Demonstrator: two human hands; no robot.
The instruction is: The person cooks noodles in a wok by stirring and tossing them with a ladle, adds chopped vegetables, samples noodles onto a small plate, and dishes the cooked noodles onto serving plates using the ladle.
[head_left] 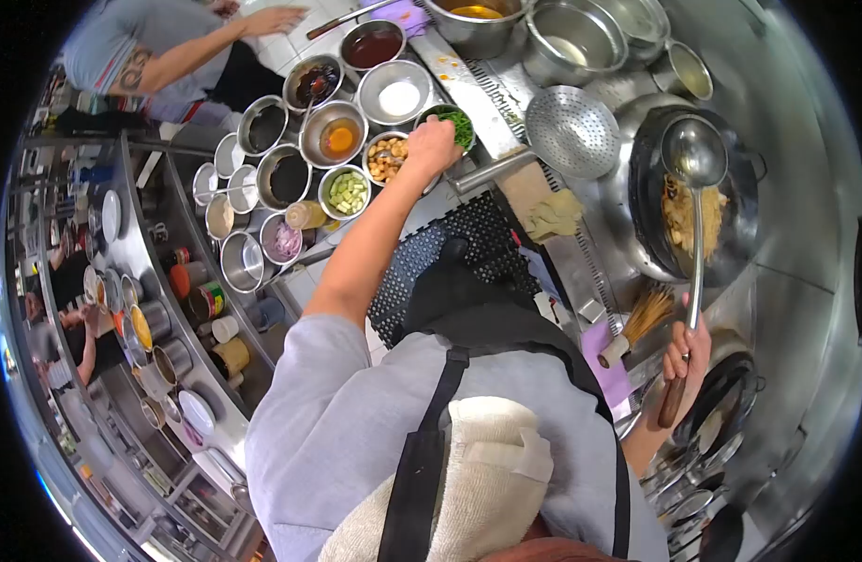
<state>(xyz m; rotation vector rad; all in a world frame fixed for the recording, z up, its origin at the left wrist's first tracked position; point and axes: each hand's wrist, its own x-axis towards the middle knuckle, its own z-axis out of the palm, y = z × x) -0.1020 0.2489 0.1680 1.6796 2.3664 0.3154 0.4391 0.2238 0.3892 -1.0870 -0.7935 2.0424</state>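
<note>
My left hand [435, 145] reaches into a metal bowl of chopped greens [461, 127], its fingers bent together and their tips hidden at the greens. My right hand [686, 350] is closed round the handle of a long steel ladle [696, 220] with a wooden grip end. The ladle's bowl hangs over a wok [643, 201], and its shaft crosses yellowish-brown food [679, 211] in the wok. Beside my left wrist stands a bowl of cashew-like nuts [382, 161], with a bowl of chopped pale green vegetable [346, 193] nearer my forearm.
Several metal bowls of sauces and seasonings crowd the left, including one with egg yolk [338, 140]. A perforated strainer [572, 131] lies left of the wok. A folded cloth [555, 215] and a bamboo brush [640, 325] rest along the stove edge. Another person's arm [201, 58] extends at top left.
</note>
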